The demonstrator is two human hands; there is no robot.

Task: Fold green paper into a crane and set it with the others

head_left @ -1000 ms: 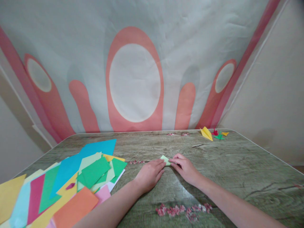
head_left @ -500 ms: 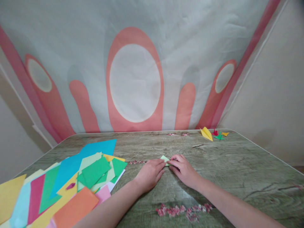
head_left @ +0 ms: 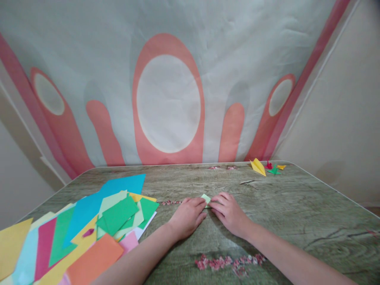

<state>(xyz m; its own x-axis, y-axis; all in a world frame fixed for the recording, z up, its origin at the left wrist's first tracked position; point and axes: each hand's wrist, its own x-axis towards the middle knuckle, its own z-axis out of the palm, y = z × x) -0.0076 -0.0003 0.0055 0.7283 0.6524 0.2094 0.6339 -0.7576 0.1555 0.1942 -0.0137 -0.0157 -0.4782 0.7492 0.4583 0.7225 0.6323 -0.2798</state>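
A small folded piece of light green paper [head_left: 205, 198] lies on the wood-patterned table [head_left: 297, 213] near its middle. My left hand [head_left: 189, 217] rests palm down on its left side, fingers together and pressing on the paper. My right hand [head_left: 228, 211] lies on its right side, fingertips pressed on the fold. Most of the paper is hidden under both hands; only a far corner shows.
A loose heap of coloured paper sheets [head_left: 89, 225] covers the table's left side. Small folded paper figures [head_left: 265, 167] in yellow, red and green sit at the far right corner. A patterned cloth backdrop [head_left: 166, 91] hangs behind the table.
My right hand has slid a little to the left over the green paper, so less of it shows. My left hand has barely moved.
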